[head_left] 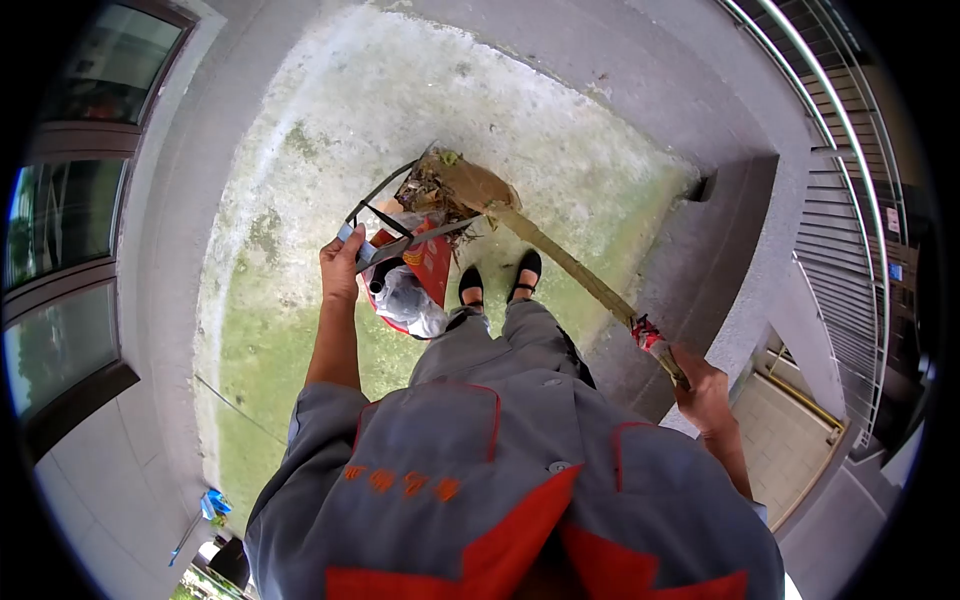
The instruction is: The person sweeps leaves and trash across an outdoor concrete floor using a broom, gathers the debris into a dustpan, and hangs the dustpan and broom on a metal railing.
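My left hand point(340, 262) is closed around the dark strap handle point(385, 250) of a red bag point(432, 262), with a light-blue wrap beside the fingers. Crumpled clear plastic point(405, 300) and a dark round opening, perhaps a bottle neck, show in the bag. My right hand point(703, 395) grips the end of a long broom point(570, 262), its stick bound with red material near the hand. Its brownish head point(478, 187) rests beside a heap of dry leaves and twigs point(430, 190), just beyond the bag. Whether the heap lies inside a container is unclear.
I stand on mossy concrete point(330, 120), my black shoes point(525, 270) close to the bag. Grey walls surround the floor, with windows point(65, 220) at left and a metal railing point(850, 180) at right. A blue object point(213, 503) lies at lower left.
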`<state>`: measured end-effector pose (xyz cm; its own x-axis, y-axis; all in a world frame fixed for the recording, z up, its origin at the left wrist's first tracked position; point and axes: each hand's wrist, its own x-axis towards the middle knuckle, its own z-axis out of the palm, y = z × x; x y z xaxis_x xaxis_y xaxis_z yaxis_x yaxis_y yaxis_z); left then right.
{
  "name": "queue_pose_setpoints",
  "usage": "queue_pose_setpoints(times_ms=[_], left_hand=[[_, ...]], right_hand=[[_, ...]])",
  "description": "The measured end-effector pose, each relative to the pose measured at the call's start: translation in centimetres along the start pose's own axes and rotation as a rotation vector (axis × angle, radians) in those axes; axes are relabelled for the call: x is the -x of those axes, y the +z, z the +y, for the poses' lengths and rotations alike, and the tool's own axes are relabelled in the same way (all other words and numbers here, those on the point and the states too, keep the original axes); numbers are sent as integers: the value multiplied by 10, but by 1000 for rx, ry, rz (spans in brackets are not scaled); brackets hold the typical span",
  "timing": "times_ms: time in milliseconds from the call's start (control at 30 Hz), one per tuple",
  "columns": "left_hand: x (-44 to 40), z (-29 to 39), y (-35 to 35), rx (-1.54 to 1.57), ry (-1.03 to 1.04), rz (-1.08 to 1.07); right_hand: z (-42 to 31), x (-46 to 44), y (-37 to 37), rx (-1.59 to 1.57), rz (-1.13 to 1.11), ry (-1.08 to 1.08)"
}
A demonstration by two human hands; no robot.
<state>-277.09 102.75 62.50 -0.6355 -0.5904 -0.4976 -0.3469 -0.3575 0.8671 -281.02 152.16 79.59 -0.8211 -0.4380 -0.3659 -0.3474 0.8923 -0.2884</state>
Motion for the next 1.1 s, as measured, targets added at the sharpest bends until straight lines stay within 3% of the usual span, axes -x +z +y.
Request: queue_pose_setpoints(times_ms=[133,233,367,600,700,933,1100], left_hand=[[-1,19,12,13,34,-7],[7,33,13,-14,63,16],[6,46,11,23,105,73],[50,52,-5,130,216,128],[53,65,-1,176,158,158],[34,52,10,247,191,216],[40,57,3,197,197,201]], right_hand=[[-3,4,-27,79,62,-99],[-11,13,-63,327,80,-74],[9,36,-90,406,124,-7],[26,67,-59,218,280,169],[22,63,-33,6,368,156],[7,47,-18,-180,288,145],[9,47,1,-321,299,279]])
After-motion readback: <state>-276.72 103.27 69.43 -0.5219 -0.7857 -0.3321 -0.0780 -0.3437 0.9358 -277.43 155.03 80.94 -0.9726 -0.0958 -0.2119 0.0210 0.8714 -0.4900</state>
